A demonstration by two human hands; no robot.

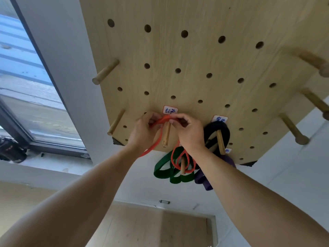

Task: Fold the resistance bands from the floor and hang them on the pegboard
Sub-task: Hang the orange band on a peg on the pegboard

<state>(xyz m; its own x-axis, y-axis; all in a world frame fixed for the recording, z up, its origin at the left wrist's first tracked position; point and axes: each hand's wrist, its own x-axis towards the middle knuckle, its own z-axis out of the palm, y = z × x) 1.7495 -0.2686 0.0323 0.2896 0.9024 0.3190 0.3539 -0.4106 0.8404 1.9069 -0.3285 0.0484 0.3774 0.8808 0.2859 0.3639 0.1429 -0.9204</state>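
A red resistance band (164, 120) lies folded over a wooden peg (166, 133) on the light wooden pegboard (195, 56), under a white label (170, 110). My left hand (145, 131) pinches the band left of the peg and my right hand (189, 131) pinches it right of the peg. The band's loops (185, 160) hang down below my hands. A black band (216, 129) hangs on the peg to the right. Lower down, a green band (164, 172) and a purple band (204, 179) hang on other pegs.
Bare pegs stick out at the left (106, 71) (116, 122) and the right (293, 129) (315, 100) of the pegboard. A window (26, 86) is on the left, with a dark object (10, 148) on its sill. White wall and wooden floor (151, 227) lie below.
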